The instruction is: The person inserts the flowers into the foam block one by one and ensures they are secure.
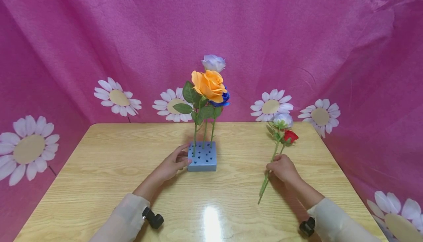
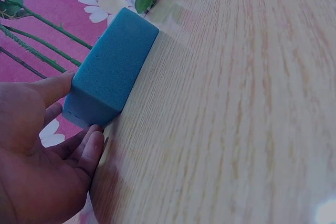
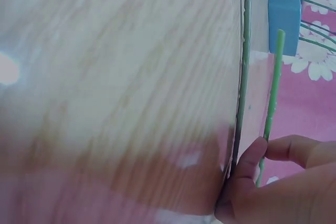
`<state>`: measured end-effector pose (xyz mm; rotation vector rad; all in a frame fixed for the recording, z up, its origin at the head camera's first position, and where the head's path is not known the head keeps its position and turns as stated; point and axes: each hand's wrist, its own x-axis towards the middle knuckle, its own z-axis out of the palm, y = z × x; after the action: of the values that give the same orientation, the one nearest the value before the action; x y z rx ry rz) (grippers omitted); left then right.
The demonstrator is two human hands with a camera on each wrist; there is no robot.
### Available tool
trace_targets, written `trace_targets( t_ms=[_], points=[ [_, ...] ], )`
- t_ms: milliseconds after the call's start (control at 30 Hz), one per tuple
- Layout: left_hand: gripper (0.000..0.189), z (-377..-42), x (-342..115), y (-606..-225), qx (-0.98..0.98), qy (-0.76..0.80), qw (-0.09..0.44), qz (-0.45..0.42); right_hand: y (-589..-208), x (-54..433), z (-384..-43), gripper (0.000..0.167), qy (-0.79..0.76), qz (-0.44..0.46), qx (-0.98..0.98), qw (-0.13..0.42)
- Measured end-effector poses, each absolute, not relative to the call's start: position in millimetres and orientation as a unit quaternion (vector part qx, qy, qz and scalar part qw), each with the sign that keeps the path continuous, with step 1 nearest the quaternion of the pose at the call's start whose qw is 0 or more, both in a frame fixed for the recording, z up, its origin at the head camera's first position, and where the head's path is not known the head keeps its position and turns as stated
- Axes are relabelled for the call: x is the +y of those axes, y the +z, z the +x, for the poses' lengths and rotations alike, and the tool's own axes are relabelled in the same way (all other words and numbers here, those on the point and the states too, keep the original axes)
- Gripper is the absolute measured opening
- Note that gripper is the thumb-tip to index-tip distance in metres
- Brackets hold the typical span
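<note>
A blue block [image 1: 202, 168] with rows of holes stands on the table. Upright in it are an orange rose [image 1: 211, 86], a pale lavender rose [image 1: 213, 62] and a blue rose, partly hidden [image 1: 226, 98]. My left hand [image 1: 172, 164] holds the block's left side, thumb at its top edge. To the right, my right hand [image 1: 285, 168] pinches a light green stem [image 3: 274, 85] between thumb and forefinger; in the head view it runs up to a pale rose [image 1: 283, 120]. Beside it, a darker stem [image 3: 243, 61] lies along the table, near a red rose [image 1: 290, 137].
The wooden table [image 1: 132, 146] ends at a pink cloth [image 1: 148, 40] printed with white daisies, which hangs behind and at both sides. Black wrist cameras sit at the left cuff [image 1: 152, 218] and right cuff [image 1: 307, 226]. A bright reflection shows on the table's near part.
</note>
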<state>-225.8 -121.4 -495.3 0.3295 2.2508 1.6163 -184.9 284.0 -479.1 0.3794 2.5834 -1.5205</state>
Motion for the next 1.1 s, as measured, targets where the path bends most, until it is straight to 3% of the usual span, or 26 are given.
trace_targets(
  t_ms=[100,200,567,700,1100],
  points=[
    [0.065,-225.6,-121.5,-494.2,0.794,0.571,0.174,0.117,-475.2,285.9,-185.7,0.018,-0.499,0.124,0.855,0.06],
    [0.065,-225.3,-121.7,-494.4,0.794,0.57,0.175,0.12,-469.7,287.0,-185.8,0.013,-0.503,0.113,0.855,0.06],
    [0.066,-226.0,-122.3,-495.1,0.793,0.571,0.175,0.121,-454.3,281.2,-186.7,0.069,-0.715,0.138,0.675,0.122],
    [0.066,-225.9,-122.3,-495.3,0.793,0.57,0.175,0.121,-454.0,278.6,-186.1,0.078,-0.753,0.135,0.63,0.134],
    [0.067,-226.6,-121.3,-495.7,0.796,0.568,0.177,0.109,-457.2,268.5,-185.8,0.046,-0.779,0.119,0.597,0.149]
  ],
)
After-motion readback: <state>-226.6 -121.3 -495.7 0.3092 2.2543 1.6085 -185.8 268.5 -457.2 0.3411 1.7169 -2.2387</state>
